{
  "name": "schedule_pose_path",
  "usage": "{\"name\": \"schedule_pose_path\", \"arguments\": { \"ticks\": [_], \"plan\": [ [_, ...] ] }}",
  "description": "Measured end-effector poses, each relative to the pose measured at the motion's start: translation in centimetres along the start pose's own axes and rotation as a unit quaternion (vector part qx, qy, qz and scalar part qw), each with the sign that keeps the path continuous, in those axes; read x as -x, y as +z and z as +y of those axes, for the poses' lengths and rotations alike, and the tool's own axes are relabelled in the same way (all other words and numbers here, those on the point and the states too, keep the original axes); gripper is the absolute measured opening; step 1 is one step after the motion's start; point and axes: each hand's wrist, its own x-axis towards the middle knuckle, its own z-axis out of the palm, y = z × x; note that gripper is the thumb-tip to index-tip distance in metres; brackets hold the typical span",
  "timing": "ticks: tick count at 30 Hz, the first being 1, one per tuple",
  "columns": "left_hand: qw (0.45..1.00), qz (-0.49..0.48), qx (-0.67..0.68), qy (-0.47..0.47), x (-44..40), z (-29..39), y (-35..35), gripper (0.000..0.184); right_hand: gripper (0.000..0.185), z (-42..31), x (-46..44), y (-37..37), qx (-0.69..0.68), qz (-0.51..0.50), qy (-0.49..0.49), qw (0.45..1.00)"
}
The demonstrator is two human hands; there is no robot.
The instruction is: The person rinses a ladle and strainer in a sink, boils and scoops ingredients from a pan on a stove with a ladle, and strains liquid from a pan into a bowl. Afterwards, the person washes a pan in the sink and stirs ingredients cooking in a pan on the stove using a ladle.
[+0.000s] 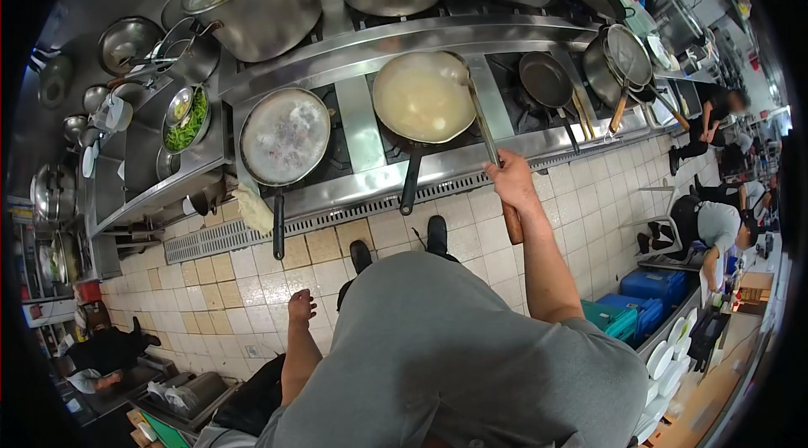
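The pan (411, 177) of pale liquid (421, 103) lies towards ten o'clock from the right hand (512, 179), one o'clock from the left hand (301, 306). The right wraps a ladle (483, 124) reaching into it; the left hangs half-open.

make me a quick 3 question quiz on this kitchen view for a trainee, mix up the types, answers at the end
1. Multiple choice: what does the right hand grip? a) a small black pan b) a long-handled utensil c) a white cloth
2. True or false: the left hand grips a pan handle.
3. Fill in: in the picture, the green vegetables lie to the ____ of the pale yellow liquid.

Key: 1. b; 2. false, it grips no handle; 3. left
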Motion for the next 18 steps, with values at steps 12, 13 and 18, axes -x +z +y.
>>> {"name": "schedule_pose_path", "arguments": {
  "ticks": [12, 13, 18],
  "plan": [
    [0.999, -0.006, -0.025, -0.029, 0.7, -1.8, -0.7, 0.038, 0.023, -0.5, -1.4, 1.9, -0.103, -0.042, 0.076, 0.991],
    [0.999, -0.006, -0.029, -0.026, 0.6, -1.7, -0.7, 0.038, 0.023, 0.0, -1.9, 2.4, -0.133, -0.053, 0.082, 0.986],
    [1.000, -0.009, -0.016, -0.010, -0.2, -0.7, -0.8, 0.037, 0.023, -0.2, -2.3, 3.9, -0.242, -0.111, 0.143, 0.953]
  ]
}}
